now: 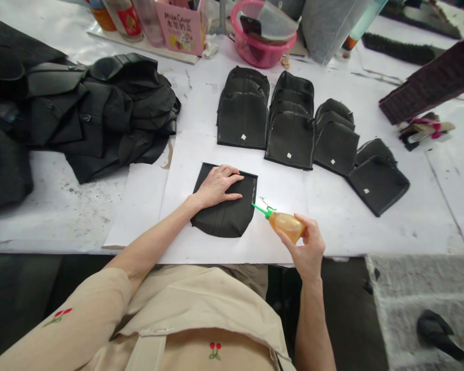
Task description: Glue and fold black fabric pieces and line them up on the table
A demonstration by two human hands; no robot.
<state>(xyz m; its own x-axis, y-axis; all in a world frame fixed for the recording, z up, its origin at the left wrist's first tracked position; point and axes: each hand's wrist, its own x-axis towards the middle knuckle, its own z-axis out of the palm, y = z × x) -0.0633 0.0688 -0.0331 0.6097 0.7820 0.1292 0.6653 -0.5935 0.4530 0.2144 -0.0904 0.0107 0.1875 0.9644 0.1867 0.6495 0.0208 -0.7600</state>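
A black leather-like piece (228, 219) lies flat on the white table in front of me, its curved edge toward my body. My left hand (219, 184) rests on its upper part with the fingers stretched out. In my right hand (308, 245) is a glue bottle (288, 225) with amber contents and a thin green nozzle. The bottle is tilted, and its nozzle tip is at the right edge of the black piece. A shiny streak shows along that edge above the tip.
Overlapping black pieces lie in rows (243, 121) beyond my hands and to the right. A heap of black parts (104, 113) covers the left side. A pink basin (265, 49), a pink box (181, 26) and a dark upright block (429, 77) stand further back.
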